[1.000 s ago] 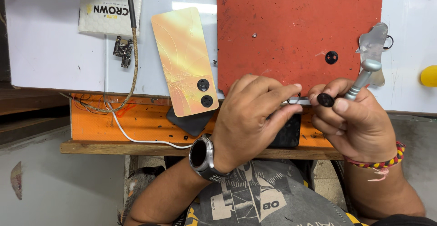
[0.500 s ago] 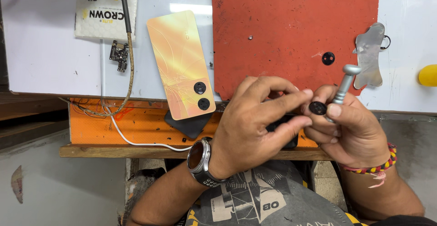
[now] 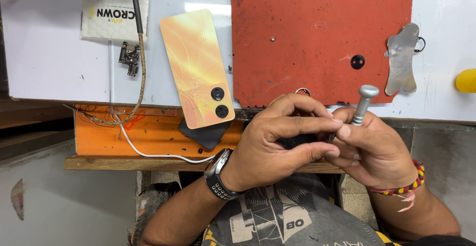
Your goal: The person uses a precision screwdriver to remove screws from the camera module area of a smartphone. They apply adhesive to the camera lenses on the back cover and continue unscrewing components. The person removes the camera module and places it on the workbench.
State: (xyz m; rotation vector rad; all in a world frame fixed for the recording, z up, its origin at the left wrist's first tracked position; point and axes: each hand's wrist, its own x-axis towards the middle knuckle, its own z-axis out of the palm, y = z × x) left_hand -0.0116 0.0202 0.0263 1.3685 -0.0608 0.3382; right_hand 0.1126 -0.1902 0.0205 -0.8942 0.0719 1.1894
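Observation:
My left hand (image 3: 282, 139), with a dark watch on its wrist, is curled over a dark flat device (image 3: 297, 140) at the bench's front edge; most of the device is hidden. Its thumb and forefinger reach across to touch my right hand (image 3: 379, 152). That hand, with a beaded band on the wrist, grips a silver screwdriver (image 3: 364, 102) whose cap points up and away. The tip is hidden between the fingers of both hands. A cracked orange-yellow phone back cover (image 3: 198, 67) lies to the left of my hands.
A red mat (image 3: 322, 28) covers the white benchtop, with a small black ring (image 3: 357, 61) on it. A metal pry plate (image 3: 401, 60) and a yellow object (image 3: 466, 80) lie to the right. A small circuit board (image 3: 129, 57), a braided cable (image 3: 141, 72) and a white packet (image 3: 114, 8) are at left.
My hands have closed together. The screwdriver has swung more upright, and the small black round piece held at my right fingertips is now hidden.

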